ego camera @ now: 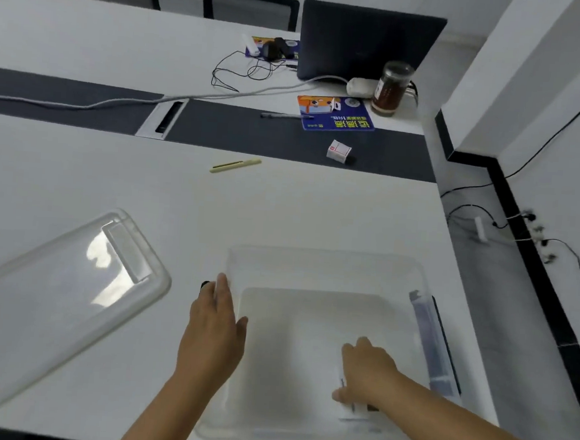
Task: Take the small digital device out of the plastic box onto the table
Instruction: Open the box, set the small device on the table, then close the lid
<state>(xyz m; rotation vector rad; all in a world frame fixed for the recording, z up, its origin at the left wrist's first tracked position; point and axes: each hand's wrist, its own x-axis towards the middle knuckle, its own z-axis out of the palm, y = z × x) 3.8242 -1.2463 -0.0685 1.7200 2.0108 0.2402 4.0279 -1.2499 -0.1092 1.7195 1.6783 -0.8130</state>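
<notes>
Box: one (326,270), clear, on the table (282,212).
Lid: one (60,293), lying left.
Left hand (214,321): flat against the box's wall.
Right hand (367,373): inside, fingers closed around one device (354,408).

A clear lid (67,293) lies flat — farther off, a jar (392,89) and laptop (366,43).

The plastic box (326,270) is set on the near table (282,212), toward its right edge. Its lid (54,282) is laid on the table to the left, apart from the box. A small device (354,408) is seen inside the box, at its near right corner, under the right hand (367,373). The left hand (216,321) is placed against the box's left wall. A pen-like stick (235,165) is found farther back on the table. Behind it, on the middle strip, a small carton (339,151) is set. On the far table, a jar (392,88) is placed right of a laptop (366,43).
</notes>
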